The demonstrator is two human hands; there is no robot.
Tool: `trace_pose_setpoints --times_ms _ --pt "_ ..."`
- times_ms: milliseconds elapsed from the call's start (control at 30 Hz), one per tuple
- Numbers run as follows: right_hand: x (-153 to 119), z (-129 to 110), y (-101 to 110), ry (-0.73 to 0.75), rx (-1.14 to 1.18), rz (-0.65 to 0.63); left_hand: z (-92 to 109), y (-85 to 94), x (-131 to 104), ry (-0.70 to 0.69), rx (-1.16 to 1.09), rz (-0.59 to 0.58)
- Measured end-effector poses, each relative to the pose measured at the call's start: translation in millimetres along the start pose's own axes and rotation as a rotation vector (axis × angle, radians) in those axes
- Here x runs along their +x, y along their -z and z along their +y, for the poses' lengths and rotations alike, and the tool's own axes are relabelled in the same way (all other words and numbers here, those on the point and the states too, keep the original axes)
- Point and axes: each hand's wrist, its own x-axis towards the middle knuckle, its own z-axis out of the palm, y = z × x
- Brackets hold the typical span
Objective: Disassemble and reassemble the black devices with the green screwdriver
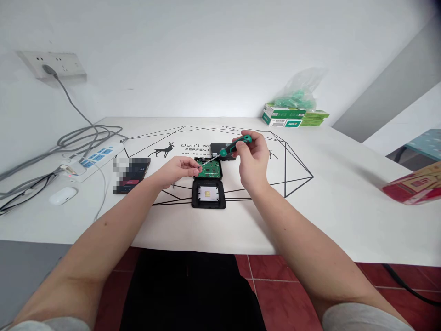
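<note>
My right hand (pixel 254 158) is closed around the handle of a green and black screwdriver (pixel 228 150). The shaft slants down to the left over a green circuit board (pixel 210 171) in a black case. At the board's left edge, by the screwdriver's tip, the fingers of my left hand (pixel 181 168) are pinched together. Whatever they hold, if anything, is too small to make out. Directly in front of the board lies a square black cover (pixel 208 205) with a white plate inside. Behind it is a black part (pixel 216 150), partly hidden by the screwdriver.
On the left are a smartphone (pixel 138 172), a white earbud case (pixel 63 196), a power strip (pixel 96 158) and tangled cables (pixel 86 133). Green and white boxes (pixel 284 115) with a plastic bag (pixel 299 92) stand at the back right. A red and tan package (pixel 413 184) is at the right.
</note>
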Motion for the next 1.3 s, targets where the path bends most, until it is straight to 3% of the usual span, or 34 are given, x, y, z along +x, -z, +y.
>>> trace_pose_setpoints --times_ms 467,867,1300 --pt "-1 1 4 0.042 -0.075 -0.034 2 -5.9 -1 -0.024 0.065 -0.021" --pt "-1 -6 1 0.006 -0.009 0.022 5 -8.4 -2 -0.042 0.125 -0.031" --pt "-7 -10 -1 0.076 -0.128 -0.131 6 -11.6 -2 -0.031 0.299 -0.055"
